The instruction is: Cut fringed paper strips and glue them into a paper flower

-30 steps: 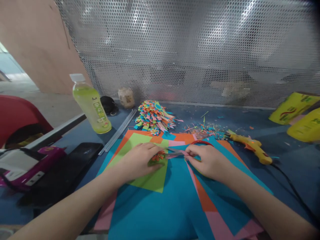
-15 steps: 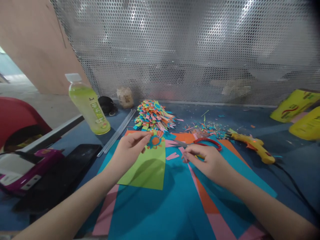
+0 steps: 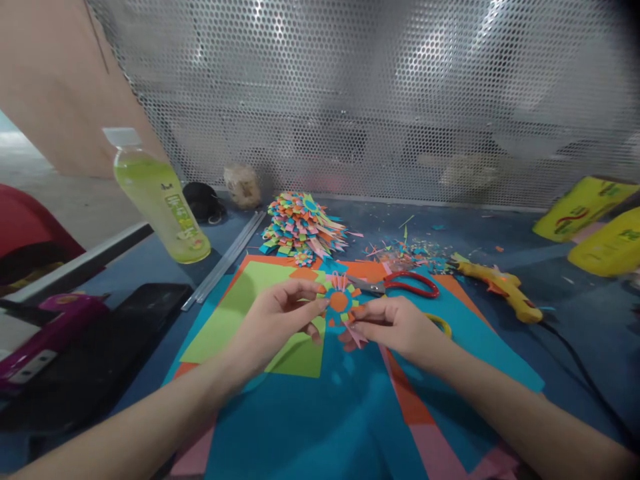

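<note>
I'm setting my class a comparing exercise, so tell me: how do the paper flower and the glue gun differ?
Place: the paper flower is held in the left hand, while the glue gun lies on the table.
Shape: the flower is round with strips around its edge; the glue gun is long.
Colour: the flower mixes orange, blue, green and pink; the glue gun is mostly yellow.
Shared: both show some orange.

We slant our bare left forearm (image 3: 170, 410) and right forearm (image 3: 505, 390) inward. Our left hand (image 3: 285, 313) points thumb and forefinger rightward, lower fingers curled; our right hand (image 3: 390, 321) faces it closely, thumb and forefinger pinching.
</note>
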{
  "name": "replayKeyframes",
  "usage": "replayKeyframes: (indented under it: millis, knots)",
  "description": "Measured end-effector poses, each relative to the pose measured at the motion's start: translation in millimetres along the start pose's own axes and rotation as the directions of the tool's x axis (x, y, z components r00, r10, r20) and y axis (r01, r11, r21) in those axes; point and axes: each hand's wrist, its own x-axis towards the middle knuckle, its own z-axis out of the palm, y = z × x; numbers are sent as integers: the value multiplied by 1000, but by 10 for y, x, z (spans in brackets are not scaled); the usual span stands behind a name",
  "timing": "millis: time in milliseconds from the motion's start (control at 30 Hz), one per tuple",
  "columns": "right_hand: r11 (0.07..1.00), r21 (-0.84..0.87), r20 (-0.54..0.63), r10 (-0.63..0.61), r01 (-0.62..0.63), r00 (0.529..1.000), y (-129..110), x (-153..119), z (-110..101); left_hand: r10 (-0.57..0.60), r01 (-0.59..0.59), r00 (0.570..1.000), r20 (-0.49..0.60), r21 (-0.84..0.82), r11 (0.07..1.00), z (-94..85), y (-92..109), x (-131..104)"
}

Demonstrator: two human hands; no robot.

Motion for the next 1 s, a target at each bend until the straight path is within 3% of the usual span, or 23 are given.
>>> replayKeyframes:
  millis: [433, 733, 1000]
  knots:
    - [995, 93, 8, 36, -36, 999, -39, -24, -9, -11, 15, 999, -44, 72, 997, -14, -1, 28]
    - [997, 82, 3, -7, 7, 1000, -112, -35, -25, -130, 108, 987, 90, 220, 969, -15, -40, 16]
    - [998, 62, -24, 8, -7, 1000, -102, -29, -77, -121, 105, 984, 134, 123, 987, -31, -21, 22]
